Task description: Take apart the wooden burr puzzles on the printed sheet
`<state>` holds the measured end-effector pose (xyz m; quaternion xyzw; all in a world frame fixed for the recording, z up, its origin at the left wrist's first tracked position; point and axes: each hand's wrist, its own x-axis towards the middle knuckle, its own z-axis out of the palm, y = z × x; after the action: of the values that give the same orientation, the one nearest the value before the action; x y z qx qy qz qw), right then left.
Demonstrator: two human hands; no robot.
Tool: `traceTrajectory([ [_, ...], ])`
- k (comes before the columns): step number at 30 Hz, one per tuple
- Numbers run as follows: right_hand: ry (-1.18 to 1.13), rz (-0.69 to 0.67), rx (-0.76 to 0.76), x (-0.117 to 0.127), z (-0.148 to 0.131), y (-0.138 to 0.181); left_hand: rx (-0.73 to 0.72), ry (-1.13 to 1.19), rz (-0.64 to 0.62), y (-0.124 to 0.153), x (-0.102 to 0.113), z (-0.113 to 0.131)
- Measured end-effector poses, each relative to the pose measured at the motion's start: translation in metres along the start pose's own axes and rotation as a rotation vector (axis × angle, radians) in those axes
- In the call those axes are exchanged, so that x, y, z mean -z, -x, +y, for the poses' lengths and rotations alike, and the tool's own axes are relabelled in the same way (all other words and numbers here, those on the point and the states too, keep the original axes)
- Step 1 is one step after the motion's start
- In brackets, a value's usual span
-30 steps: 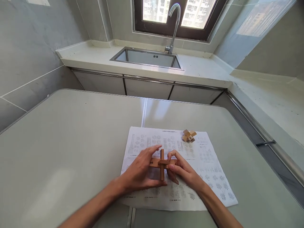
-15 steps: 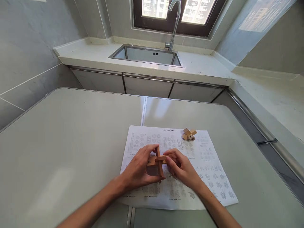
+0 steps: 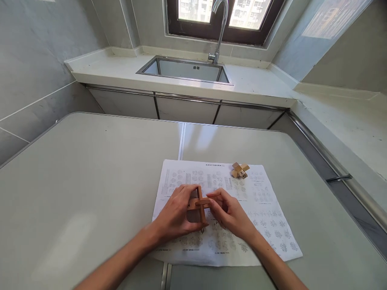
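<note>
Several brown wooden puzzle pieces (image 3: 201, 213), crossed and joined together, are held between my two hands above a printed sheet (image 3: 281, 225). My left hand (image 3: 177, 211) grips the upright piece, thumb at its lower end and fingers at its upper end. A dark numeral shows on the piece lying crosswise. At the right end of that crosswise part, my right hand (image 3: 228, 211) pinches with thumb and forefinger. Its other fingers are curled in. How the pieces interlock is partly hidden by my fingers.
An assembled wooden burr puzzle (image 3: 240, 170) with a marked face rests on the sheet's far right part. The pale table (image 3: 75, 169) has a seam down its middle. Beyond it are a counter with a sink (image 3: 187, 68) and a faucet (image 3: 220, 32).
The view has shifted very slightly. Both hands keep their grip on the wooden pieces, with hardly any movement between them.
</note>
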<state>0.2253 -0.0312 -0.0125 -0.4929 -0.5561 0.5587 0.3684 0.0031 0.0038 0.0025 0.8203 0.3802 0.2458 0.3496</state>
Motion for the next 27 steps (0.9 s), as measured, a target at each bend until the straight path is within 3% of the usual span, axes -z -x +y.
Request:
traceTrajectory([
  [19, -0.018, -0.063, 0.046, -0.0054, 0.0019, 0.0016, -0.126, -0.211, 0.053, 0.0043, -0.0041, -0.0021],
  [27, -0.001, -0.094, 0.007, -0.0044, -0.0045, 0.0012, -0.158, -0.1, -0.018, 0.0051, -0.0013, -0.0011],
])
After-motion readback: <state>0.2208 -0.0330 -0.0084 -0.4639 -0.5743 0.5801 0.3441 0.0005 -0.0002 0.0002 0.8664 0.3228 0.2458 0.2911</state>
